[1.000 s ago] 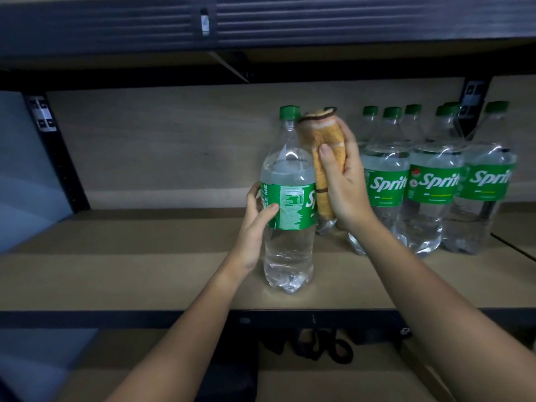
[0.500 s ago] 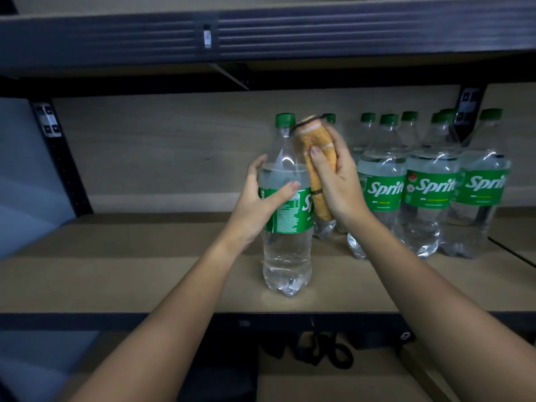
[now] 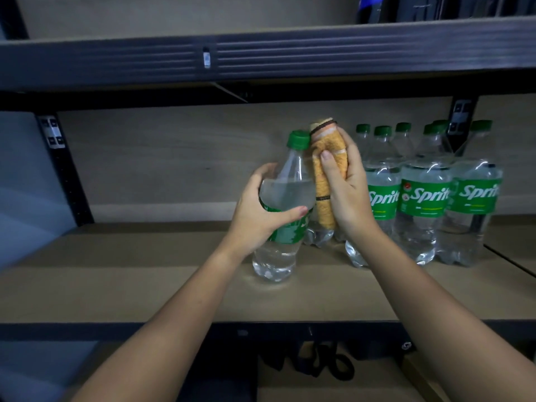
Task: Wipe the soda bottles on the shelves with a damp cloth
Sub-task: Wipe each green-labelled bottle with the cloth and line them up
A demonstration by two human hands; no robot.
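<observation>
Orange cloth (image 3: 326, 181) bunched in your right hand (image 3: 349, 195), fingers curled round it, pressed to the bottle's side | your left hand (image 3: 258, 216) grips the tilted Sprite bottle (image 3: 285, 204) around its shoulder, base on the wooden shelf (image 3: 145, 285) | other bottles (image 3: 429, 195) upright just right

Dim light; tan shelf board (image 3: 145, 285), dark metal beam (image 3: 116, 62) overhead, black upright (image 3: 65, 169) left.
</observation>
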